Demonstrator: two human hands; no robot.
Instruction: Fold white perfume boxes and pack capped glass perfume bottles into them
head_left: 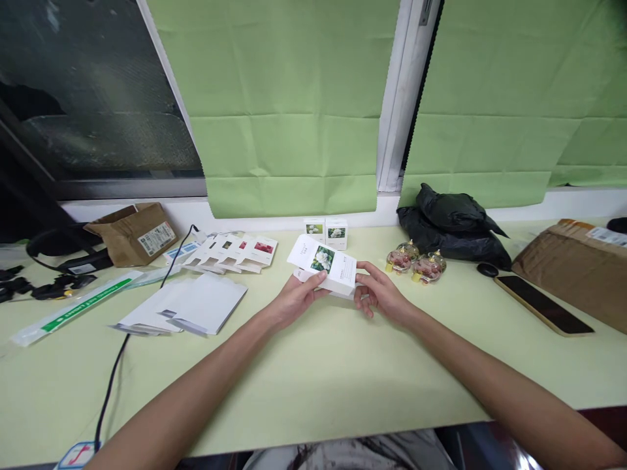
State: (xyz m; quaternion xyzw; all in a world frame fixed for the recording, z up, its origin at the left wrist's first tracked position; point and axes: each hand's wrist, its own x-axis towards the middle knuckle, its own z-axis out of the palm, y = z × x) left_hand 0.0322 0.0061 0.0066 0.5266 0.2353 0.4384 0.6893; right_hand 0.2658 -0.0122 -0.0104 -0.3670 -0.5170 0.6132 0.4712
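Note:
A white carton (337, 275) printed with a white flower on green leaves is held above the table between my hands. Its flap at the left end stands out from the body. My left hand (300, 300) grips its left side, thumb on top and the other fingers hidden beneath. At the right end, my right hand (385, 292) has its fingers against the carton, the lower ones curled. Behind it stand two small white boxes (337, 234) with flower pictures. To the left lie flattened white cartons (208, 303) and several more with coloured pictures (259, 250).
Ornate glass bottles (427, 267) stand right of my hands, before black plastic bags (453, 225). A phone (543, 305) and a brown parcel (578, 271) lie far right. At left are an open cardboard box (134, 235), a green-and-white strip package (81, 307) and a black cable (115, 372).

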